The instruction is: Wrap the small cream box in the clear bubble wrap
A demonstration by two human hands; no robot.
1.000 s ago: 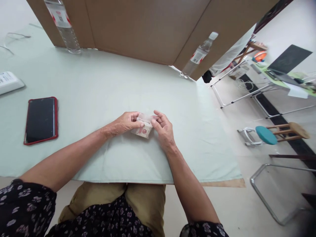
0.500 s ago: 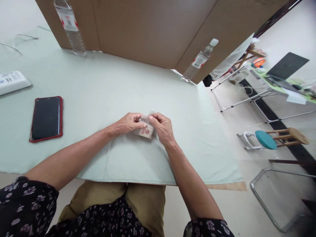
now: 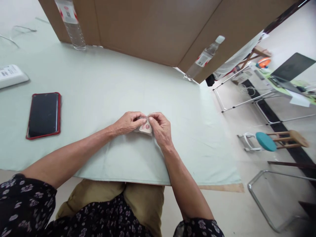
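Note:
A small pale packet (image 3: 146,127) with red print, in what looks like clear plastic wrap, is held between my two hands just above or on the cloth. My left hand (image 3: 129,123) pinches its upper left part with thumb and fingers. Closed on the wrap at the packet's upper right is my right hand (image 3: 160,127). The fingertips of both hands nearly meet at the top edge. Fingers hide part of the packet.
A pale green cloth (image 3: 98,85) covers the table. To the left lie a tablet (image 3: 43,114) in a red case and a white device (image 3: 12,75). Behind stand a cardboard panel (image 3: 148,29) and two bottles (image 3: 74,31) (image 3: 204,59). Stools (image 3: 266,141) are at the right.
My fingertips have come closer together over the packet's top edge, and the wrap above it shows less. The whole view has shifted slightly.

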